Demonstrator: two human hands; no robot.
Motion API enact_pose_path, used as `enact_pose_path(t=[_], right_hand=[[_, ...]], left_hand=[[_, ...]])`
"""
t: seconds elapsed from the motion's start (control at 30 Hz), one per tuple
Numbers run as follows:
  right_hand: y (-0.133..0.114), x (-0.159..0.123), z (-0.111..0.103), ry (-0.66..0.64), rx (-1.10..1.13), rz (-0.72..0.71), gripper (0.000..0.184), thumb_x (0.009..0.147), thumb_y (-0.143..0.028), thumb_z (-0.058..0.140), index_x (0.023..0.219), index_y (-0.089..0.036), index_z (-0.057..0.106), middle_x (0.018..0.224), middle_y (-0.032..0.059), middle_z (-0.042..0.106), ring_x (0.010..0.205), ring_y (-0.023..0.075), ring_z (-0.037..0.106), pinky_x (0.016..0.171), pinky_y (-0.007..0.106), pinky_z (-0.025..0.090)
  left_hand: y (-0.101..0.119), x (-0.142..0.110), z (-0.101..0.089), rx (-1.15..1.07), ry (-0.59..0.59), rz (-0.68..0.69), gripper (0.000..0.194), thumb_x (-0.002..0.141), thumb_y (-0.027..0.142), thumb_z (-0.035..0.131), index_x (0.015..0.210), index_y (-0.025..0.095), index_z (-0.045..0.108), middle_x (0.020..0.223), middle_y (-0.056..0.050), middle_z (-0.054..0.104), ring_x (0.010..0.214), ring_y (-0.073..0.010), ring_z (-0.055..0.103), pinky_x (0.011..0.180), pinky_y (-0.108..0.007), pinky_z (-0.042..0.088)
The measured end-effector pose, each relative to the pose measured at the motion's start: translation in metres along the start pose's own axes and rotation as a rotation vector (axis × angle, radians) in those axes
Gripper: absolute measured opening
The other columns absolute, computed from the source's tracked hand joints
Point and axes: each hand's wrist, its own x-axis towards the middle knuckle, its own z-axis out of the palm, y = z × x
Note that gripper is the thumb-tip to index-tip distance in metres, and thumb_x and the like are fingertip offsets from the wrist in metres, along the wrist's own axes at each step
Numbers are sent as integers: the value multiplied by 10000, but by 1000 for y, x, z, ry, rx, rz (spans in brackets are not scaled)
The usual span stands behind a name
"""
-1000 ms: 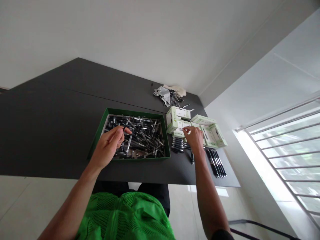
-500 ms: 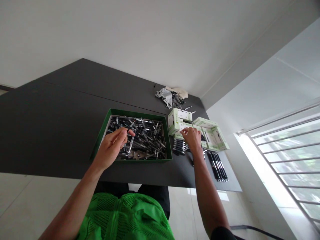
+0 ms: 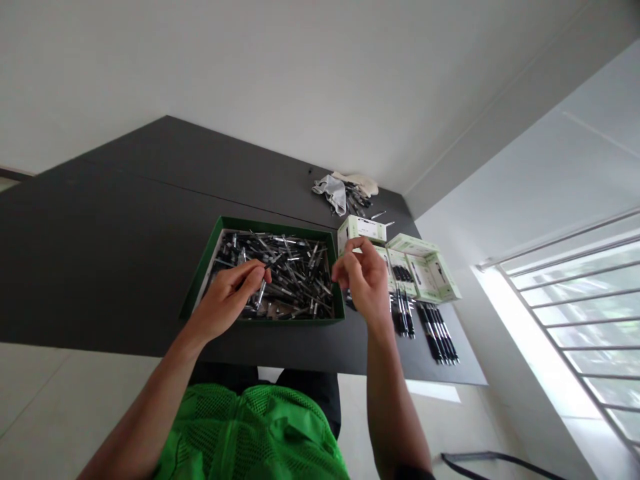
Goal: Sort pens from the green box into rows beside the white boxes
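One dark pen is pinched in our left hand, above the green tray of loose pens. Our right hand hovers half-curled by the tray's right wall, near the pale boxes; we can't tell if it holds anything.

A grey cloth and a cream cloth are placed close together near the wall. The window is fitted with parallel bars.
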Motion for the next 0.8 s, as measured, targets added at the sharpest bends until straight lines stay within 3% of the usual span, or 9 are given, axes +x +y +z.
enact_pose_path(t=[0.1, 0.3, 0.8], right_hand=[[-1, -1, 37, -57, 184, -59, 228, 1031, -469, 538, 937, -262, 510, 764, -32, 559, 646, 132, 482, 612, 281, 425], [13, 2, 82, 41, 344, -64, 244, 1037, -498, 577, 972, -264, 551, 860, -22, 476, 771, 151, 452, 761, 286, 436], [13, -5, 92, 22, 350, -65, 213, 1041, -461, 601, 996, -254, 586, 909, -20, 531, 817, 148, 483, 823, 273, 440]], left_hand=[[3, 0, 0, 31, -3, 11, 445, 1069, 582, 502, 938, 200, 689, 719, 16, 491, 638, -151, 443, 578, -264, 351], [5, 1, 1, 45, -12, 41, 452, 1073, 574, 493, 916, 204, 700, 749, 13, 541, 669, -154, 473, 617, -260, 379], [3, 0, 1, 54, -16, 53, 455, 1068, 591, 506, 921, 199, 683, 818, 5, 610, 738, -169, 527, 684, -268, 397]])
